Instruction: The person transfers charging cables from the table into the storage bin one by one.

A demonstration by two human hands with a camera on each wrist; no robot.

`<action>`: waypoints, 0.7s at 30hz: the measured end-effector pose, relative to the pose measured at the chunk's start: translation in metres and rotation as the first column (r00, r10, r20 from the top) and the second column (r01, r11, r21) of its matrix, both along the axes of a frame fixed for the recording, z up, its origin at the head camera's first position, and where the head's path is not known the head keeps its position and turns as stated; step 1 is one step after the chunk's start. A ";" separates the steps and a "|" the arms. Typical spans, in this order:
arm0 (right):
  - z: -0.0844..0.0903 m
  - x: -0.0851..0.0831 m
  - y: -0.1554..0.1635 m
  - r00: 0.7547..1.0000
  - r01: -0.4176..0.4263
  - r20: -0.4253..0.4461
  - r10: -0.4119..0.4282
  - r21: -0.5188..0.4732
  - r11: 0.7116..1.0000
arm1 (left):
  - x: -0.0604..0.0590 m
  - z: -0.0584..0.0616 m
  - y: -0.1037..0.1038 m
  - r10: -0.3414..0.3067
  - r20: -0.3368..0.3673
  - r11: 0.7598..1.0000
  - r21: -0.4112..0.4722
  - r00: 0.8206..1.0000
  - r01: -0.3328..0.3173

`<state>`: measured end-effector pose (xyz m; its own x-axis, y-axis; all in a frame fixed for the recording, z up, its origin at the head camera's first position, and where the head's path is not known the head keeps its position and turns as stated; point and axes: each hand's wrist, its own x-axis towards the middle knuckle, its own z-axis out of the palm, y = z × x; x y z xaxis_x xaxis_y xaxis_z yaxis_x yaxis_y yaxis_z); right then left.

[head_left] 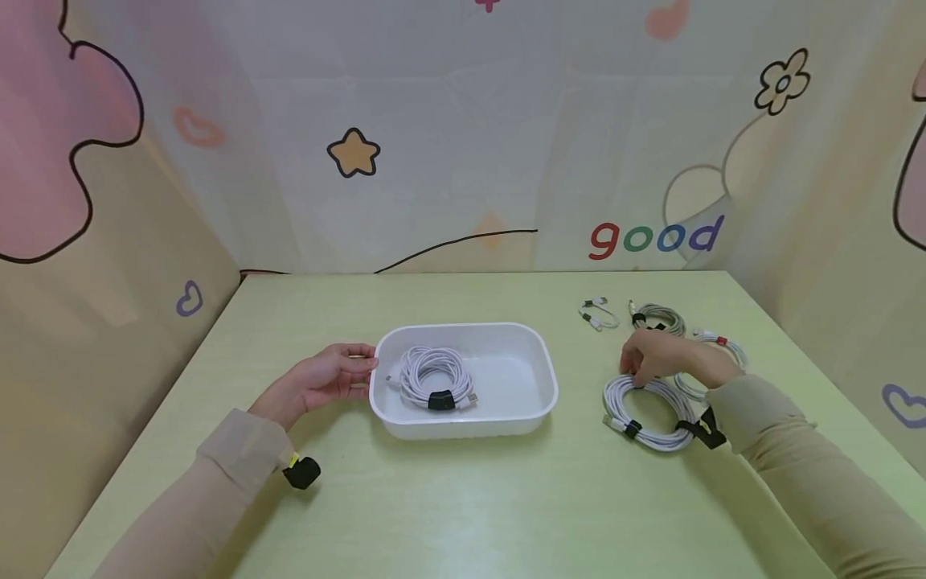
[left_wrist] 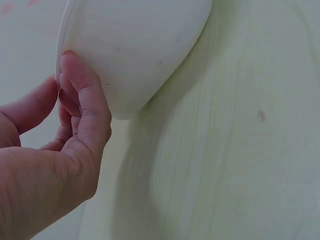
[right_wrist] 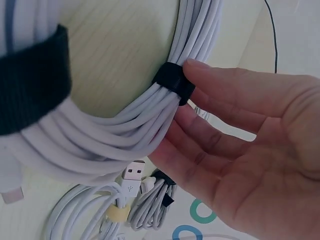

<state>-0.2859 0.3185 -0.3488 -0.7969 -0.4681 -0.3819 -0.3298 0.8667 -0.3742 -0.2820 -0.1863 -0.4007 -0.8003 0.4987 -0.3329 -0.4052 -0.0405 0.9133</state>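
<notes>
My left hand (head_left: 329,378) pinches the left end of a white plastic tray (head_left: 510,382) between thumb and fingers, as the left wrist view also shows. Inside the tray, toward its left side, lies a coiled white cable (head_left: 463,371) with a black strap. To the right of the tray, my right hand (head_left: 654,354) grips a second coiled white USB cable (head_left: 616,402) at its far side. In the right wrist view the thumb presses by a black strap (right_wrist: 174,82) while the other fingers reach under the coil. Black straps bind this coil in several places.
Behind the right hand lie a short white cable (head_left: 611,323), a grey cable coil (head_left: 671,318) and a white coil with a red tie (head_left: 732,347). A patterned curtain (head_left: 448,161) borders the back of the pale table (head_left: 463,498).
</notes>
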 end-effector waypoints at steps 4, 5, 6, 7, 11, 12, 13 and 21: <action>-0.003 -0.001 0.002 1.000 -0.001 0.002 0.001 0.001 1.000 | 0.000 0.000 -0.001 -0.001 0.001 1.000 -0.004 1.000 0.001; -0.003 -0.001 0.002 1.000 0.002 0.005 -0.002 0.000 1.000 | 0.000 0.000 -0.001 -0.002 0.000 1.000 -0.003 1.000 0.002; -0.003 -0.001 0.002 1.000 0.002 0.009 -0.002 -0.003 1.000 | 0.000 0.000 -0.001 -0.004 -0.002 1.000 0.000 1.000 0.004; -0.002 -0.001 0.002 1.000 0.003 0.012 -0.003 -0.004 1.000 | 0.000 0.000 -0.001 -0.004 -0.003 1.000 0.002 1.000 0.004; 0.001 -0.001 0.003 0.999 0.019 0.030 -0.019 -0.008 1.000 | -0.001 -0.001 -0.001 -0.003 -0.007 1.000 0.006 1.000 0.003; 0.002 -0.001 0.003 0.999 0.024 0.035 -0.024 -0.006 1.000 | -0.001 -0.001 -0.001 -0.003 -0.008 1.000 0.004 1.000 0.003; 0.003 -0.001 0.003 0.999 0.032 0.045 -0.032 -0.005 0.999 | -0.001 -0.001 -0.001 -0.002 -0.007 1.000 0.002 1.000 0.002; 0.013 0.000 0.004 0.990 0.069 0.128 -0.062 -0.052 0.996 | -0.001 0.000 0.000 -0.001 0.005 1.000 -0.002 1.000 0.001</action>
<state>-0.2857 0.3230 -0.3357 -0.7737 -0.4403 -0.4556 -0.2207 0.8613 -0.4576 -0.2832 -0.1864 -0.4005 -0.7983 0.4987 -0.3376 -0.4094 -0.0381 0.9116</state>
